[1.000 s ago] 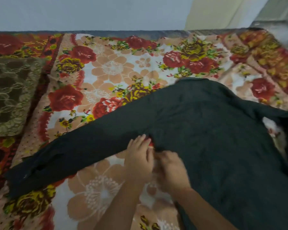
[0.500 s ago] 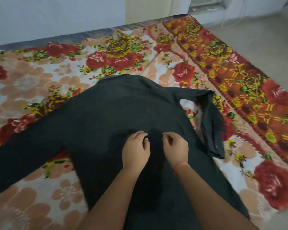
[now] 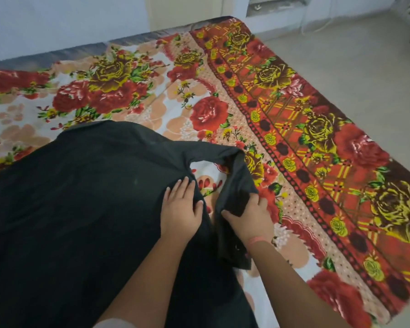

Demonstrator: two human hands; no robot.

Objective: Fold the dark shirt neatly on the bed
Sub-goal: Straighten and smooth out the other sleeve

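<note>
The dark shirt (image 3: 81,209) lies spread flat over the floral bed sheet (image 3: 294,114), filling the lower left of the view. Its right sleeve (image 3: 237,185) arcs out from the shoulder and doubles back toward me, leaving a gap of sheet showing. My left hand (image 3: 182,211) presses flat with straight fingers on the shirt body, right at its right side edge. My right hand (image 3: 249,216) grips the folded-back sleeve, thumb over the cloth and fingers under it. The shirt's left sleeve runs out of view.
The bed's right edge (image 3: 400,292) runs diagonally from top centre to lower right, with bare tiled floor (image 3: 353,67) beyond it. A pale wall (image 3: 57,20) stands behind the bed's far edge.
Both hands have moved right from the middle of the shirt body to its right side. The right hand has taken hold of the right sleeve. The view has swung right.
</note>
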